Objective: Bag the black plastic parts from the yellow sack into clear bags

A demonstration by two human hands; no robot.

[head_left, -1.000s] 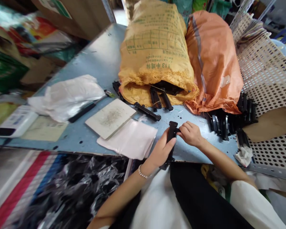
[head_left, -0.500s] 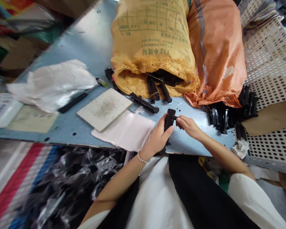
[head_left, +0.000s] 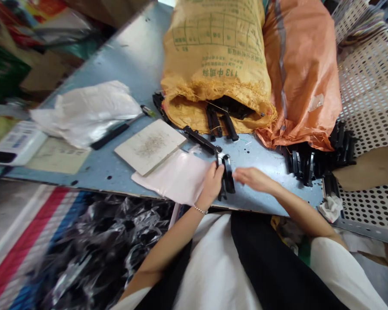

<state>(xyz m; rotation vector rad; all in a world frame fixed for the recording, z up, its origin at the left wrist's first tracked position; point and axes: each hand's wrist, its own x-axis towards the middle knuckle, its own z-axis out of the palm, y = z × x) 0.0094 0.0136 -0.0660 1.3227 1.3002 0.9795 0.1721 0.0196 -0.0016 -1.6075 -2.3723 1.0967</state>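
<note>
Just in front of the mouth of the yellow sack (head_left: 216,56), near the table's (head_left: 132,64) front edge, the left hand (head_left: 212,183) grips one black plastic part (head_left: 226,174), thumb and fingers closed around its left side and holding it upright above the blue top. The right hand (head_left: 254,178) lies to the right of that part with its fingers stretched out and loose, grasping nothing; its fingertips are just beside the part, and I cannot tell whether they touch it. There are two sacks: the yellow one and, touching its right side, one orange sack (head_left: 304,73). The yellow sack carries a green printed grid and a line of green writing in which "113" can be read; the characters after it are too small to make out. About three black pieces (head_left: 220,122) stick out of the yellow sack's open mouth, and one long black piece (head_left: 200,140) lies on the table just in front of it. Right of the yellow sack, below the orange one, sits a heap of black parts (head_left: 320,155), too jumbled to count. Left of the yellow sack's mouth lie one pale square board (head_left: 150,146), one pink sheet (head_left: 177,176) touching the board, one crumpled white plastic bag (head_left: 87,112) and one black tool (head_left: 116,131). Far right of the yellow sack stands a white perforated panel (head_left: 368,107).
</note>
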